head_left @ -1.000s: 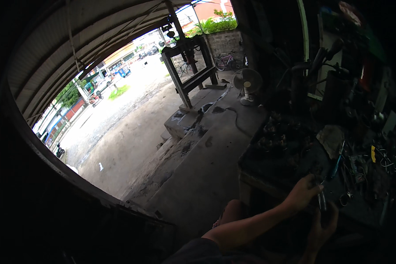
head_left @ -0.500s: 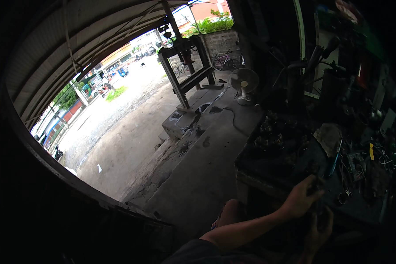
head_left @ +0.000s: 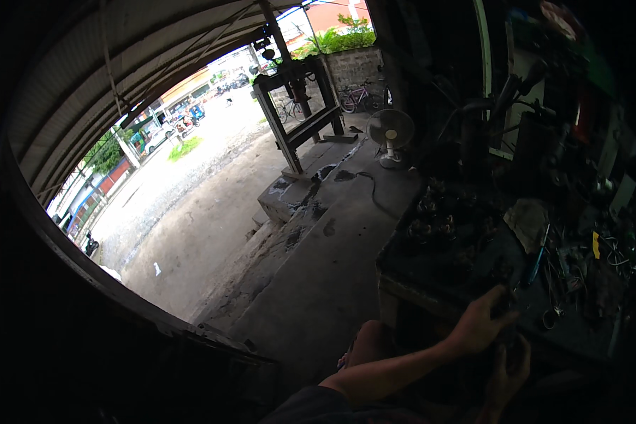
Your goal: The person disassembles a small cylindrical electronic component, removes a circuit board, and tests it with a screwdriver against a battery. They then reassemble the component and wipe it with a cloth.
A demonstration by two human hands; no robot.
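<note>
Far left: street (head_left: 191, 184) in daylight beyond the roof edge, parked vehicles (head_left: 166, 131) at the kerb, grass patch (head_left: 184, 147) beside them. View has swung slightly since half a second ago; the whole outdoor scene sits a little further left and lower in frame than before.

Centre: dark steel frame stand (head_left: 297, 113) upright on a raised concrete step (head_left: 290, 201). Bicycle (head_left: 360, 95) against the brick wall (head_left: 353, 67) behind it. White pedestal fan (head_left: 391, 134) on the concrete floor (head_left: 318, 283), a dark cable (head_left: 371, 191) running from near it toward the bench. None of these has moved relative to the others.

Right of centre: cluttered workbench (head_left: 417, 293), very dark. Row of small dark parts (head_left: 431, 219) at its near-left end, a grey rag (head_left: 530, 222) further right, a blue-handled tool (head_left: 537, 261) lying just beside the rag, loose wires (head_left: 615, 251) at far right.

Left hand (head_left: 482, 324) at the bench front edge, fingers curled round a small dark object (head_left: 505, 304); object too dim to identify. One second ago this hand sat further right and lower; it has come slightly up and inward. Right hand (head_left: 507, 367) just below the left, nearly touching it, fingers bent; cannot tell whether it grips anything. Left forearm (head_left: 389, 367) crosses from lower centre, knee (head_left: 367, 339) beneath it
</note>
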